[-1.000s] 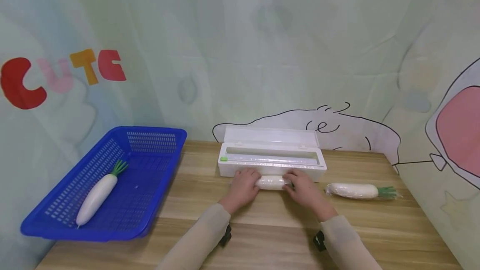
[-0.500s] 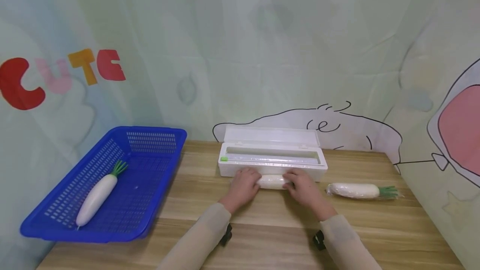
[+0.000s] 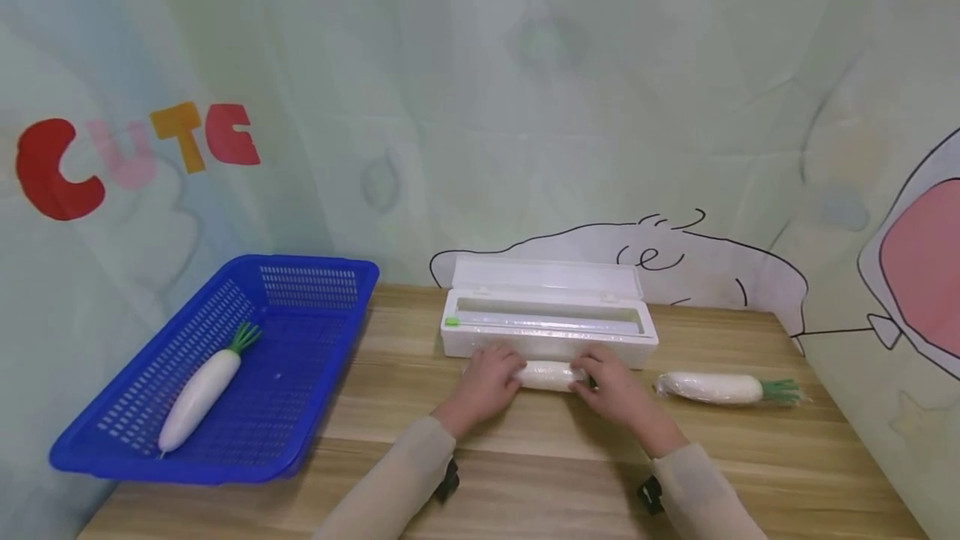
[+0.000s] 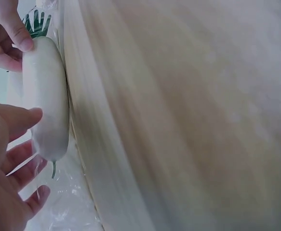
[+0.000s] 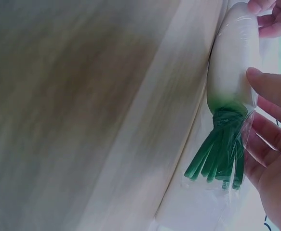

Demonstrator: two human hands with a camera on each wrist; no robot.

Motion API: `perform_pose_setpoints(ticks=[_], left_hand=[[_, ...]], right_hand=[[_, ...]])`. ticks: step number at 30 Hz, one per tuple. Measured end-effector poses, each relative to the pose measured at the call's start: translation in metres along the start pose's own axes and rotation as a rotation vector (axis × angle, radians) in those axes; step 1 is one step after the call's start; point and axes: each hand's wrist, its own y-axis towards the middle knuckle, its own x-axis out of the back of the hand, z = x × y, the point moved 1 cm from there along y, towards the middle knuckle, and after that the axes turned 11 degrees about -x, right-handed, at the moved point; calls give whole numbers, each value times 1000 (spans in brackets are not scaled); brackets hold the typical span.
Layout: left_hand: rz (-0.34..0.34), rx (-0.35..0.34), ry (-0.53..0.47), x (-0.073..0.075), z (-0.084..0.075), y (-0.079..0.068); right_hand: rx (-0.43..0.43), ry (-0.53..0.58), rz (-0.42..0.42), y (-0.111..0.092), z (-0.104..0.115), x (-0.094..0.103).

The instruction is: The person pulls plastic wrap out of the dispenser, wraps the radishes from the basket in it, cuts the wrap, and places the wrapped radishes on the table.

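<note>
On the counter [image 3: 540, 490], just in front of a white box [image 3: 551, 346], a white radish [image 3: 551, 376] lies crosswise between two bare hands, its long side roughly parallel to the box. Left hand [image 3: 487, 379] at the root end, right hand [image 3: 617, 392] at the leaf end.

Grip: both hands clamped on the radish, thumb on the near side, fingers on the far side and partly hidden. Left wrist view: left thumb [image 4: 22, 118] on the body a little way in from the thin root tail [image 4: 54, 169]; loose clear film [image 4: 68, 204] spreads beyond that end, by the fingers. Right wrist view: right thumb [image 5: 265, 83] on the body just above the green leaves [image 5: 220, 144], which jut past the thumb, bunched under film. Middle of the radish shows in the gap between the hands. Contact between radish and box: cannot tell.

Surroundings: box lid [image 3: 547, 275] raised at the back; roll of wrap [image 3: 547, 323] visible in the slot. Second radish [image 3: 716, 388], film-wrapped, lies near the right hand on its outer side, leaves pointing right. Far left, blue basket [image 3: 277, 415] with slotted walls; third radish [image 3: 201, 398] inside, leaves toward the back. Behind, printed cloth [image 3: 450, 107].
</note>
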Motion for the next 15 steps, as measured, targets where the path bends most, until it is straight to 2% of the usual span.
perform_pose_setpoints(ticks=[9,12,15], left_hand=[[-39,-6,-25,7,2,-6],[-72,5,-79,14,4,-8],[-145,27,-120,23,10,-10]], right_hand=[[7,19,-22,2,4,6],[24,21,-21,8,8,11],[52,15,-30,19,15,18]])
